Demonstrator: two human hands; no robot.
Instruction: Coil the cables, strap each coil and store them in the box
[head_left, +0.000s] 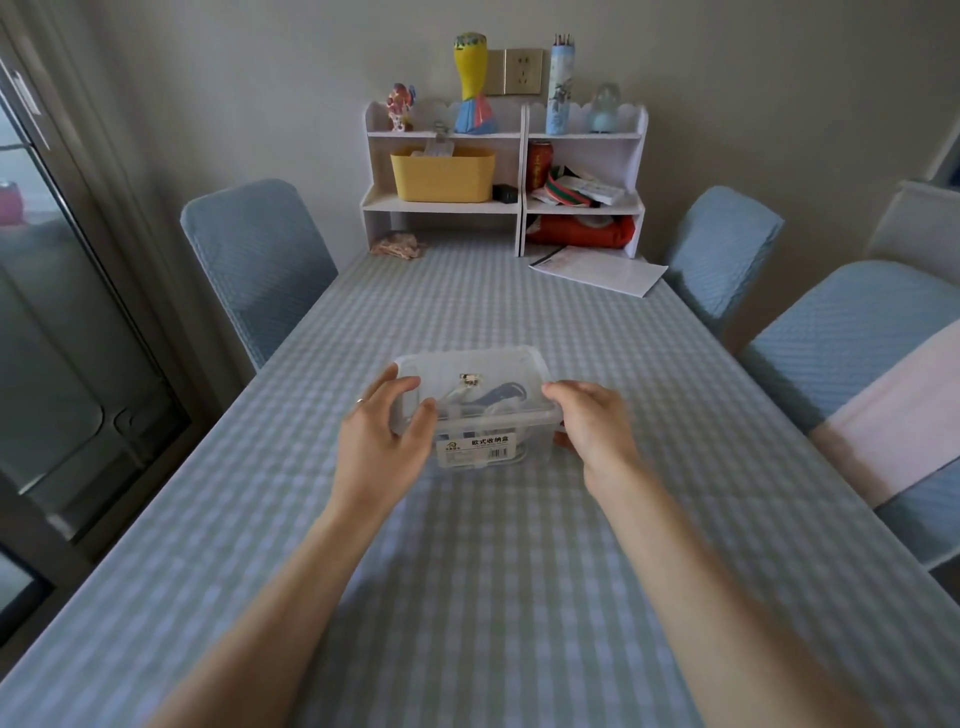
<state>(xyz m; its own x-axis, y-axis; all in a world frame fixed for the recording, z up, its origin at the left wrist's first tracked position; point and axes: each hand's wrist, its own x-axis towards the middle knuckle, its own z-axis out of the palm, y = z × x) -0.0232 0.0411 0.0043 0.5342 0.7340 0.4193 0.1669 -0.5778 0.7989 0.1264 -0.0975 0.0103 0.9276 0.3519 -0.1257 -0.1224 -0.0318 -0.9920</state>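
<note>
A small clear plastic box (480, 366) with its lid on stands in the middle of the checked table. Through the lid I see coiled cables (488, 401), one white and one dark blue. A white label sits on the box's near wall. My left hand (387, 434) grips the box's left end, thumb on the lid and fingers curled round the corner. My right hand (592, 423) grips the right end, fingers over the lid's edge and thumb low on the wall.
A white desk shelf (506, 205) with a yellow bin, a can and trinkets stands at the far end. Papers (602, 270) lie at the far right. Blue-covered chairs (260, 260) flank the table on both sides. A glass door is on the left.
</note>
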